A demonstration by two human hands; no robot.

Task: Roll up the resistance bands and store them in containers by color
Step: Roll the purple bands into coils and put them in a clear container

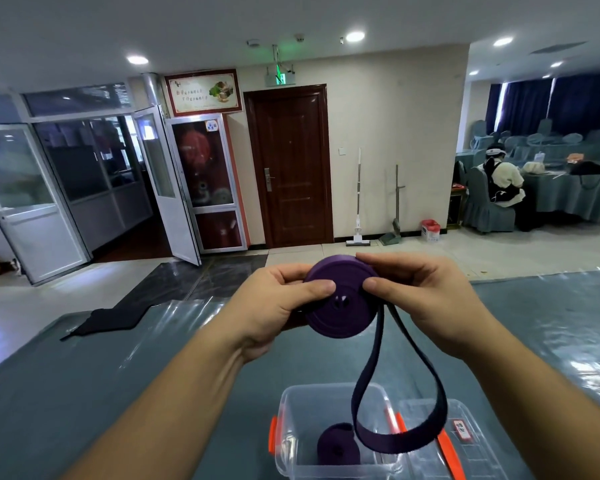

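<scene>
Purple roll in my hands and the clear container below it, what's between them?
In the head view, only the band's unrolled loop hangs from the purple roll down toward the clear container, where another rolled purple band already sits.

- Framed red-bordered poster w/ food picture (203,92), hung above glass cabinet door: two lines of red characters are seen, too small to be read.
- Green-lit exit sign (280,79) over dark brown wooden door: only a glowing green mark is made out; no wording legible.
- Small red-and-white label (462,430) on clear plastic container lid w/ orange clips: dark characters are printed, blurred, not readable.
- Round blue-white sticker (211,125) at top of cabinet glass: symbols only, illegible.
</scene>
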